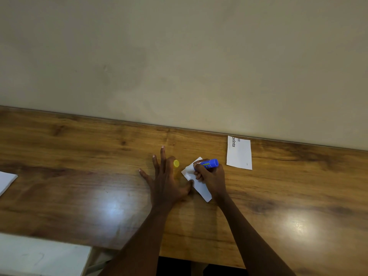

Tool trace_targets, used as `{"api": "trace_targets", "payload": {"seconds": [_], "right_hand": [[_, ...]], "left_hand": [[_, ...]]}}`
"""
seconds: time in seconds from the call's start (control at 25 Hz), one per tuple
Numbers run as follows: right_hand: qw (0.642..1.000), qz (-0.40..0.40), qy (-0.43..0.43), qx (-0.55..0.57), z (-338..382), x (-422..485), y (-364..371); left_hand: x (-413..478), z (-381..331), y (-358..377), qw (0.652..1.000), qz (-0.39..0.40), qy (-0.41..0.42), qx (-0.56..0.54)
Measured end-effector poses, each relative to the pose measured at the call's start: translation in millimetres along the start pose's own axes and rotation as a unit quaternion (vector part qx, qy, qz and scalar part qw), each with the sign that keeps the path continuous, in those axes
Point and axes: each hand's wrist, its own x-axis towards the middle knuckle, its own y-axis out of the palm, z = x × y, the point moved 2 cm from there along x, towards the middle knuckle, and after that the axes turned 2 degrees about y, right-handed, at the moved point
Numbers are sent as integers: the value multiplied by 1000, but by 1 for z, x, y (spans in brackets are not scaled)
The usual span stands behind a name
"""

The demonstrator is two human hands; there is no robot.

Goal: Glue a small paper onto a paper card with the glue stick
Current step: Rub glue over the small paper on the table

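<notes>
We find the small paper (200, 189) lying flat and at a slant on the wooden table (79, 176), partly covered by the right hand (211, 180). This hand rests on the paper's right half with its fingers curled tight around the blue glue stick (210, 163). The stick is steeply tilted, with its blue base pointing up and to the right of the paper. Its working end is hidden behind the fingers, so we cannot tell whether it touches the paper.

The left hand (165, 184) lies flat on the table just left of the paper, fingers straight and spread, thumb tip against the paper's left edge. A yellow cap (176, 163) stands just beyond the paper's far-left corner, beside the left forefinger.

The paper card (239, 154), white with dark lettering, lies to the right of the paper and farther back, apart from it, against the beige wall (179, 56). Well to the left of the paper, a white sheet (6, 182) enters at the frame edge.
</notes>
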Motion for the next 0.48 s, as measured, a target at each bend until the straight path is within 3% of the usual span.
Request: {"api": "trace_targets", "payload": {"seconds": [0.28,0.48], "right_hand": [[997,34,-18,-72,-4,1,5],[994,14,-33,-99,-1,2,3]], "left_hand": [[0,1,1,1000,7,4,1],[0,0,0,1000,5,2,-5]]}}
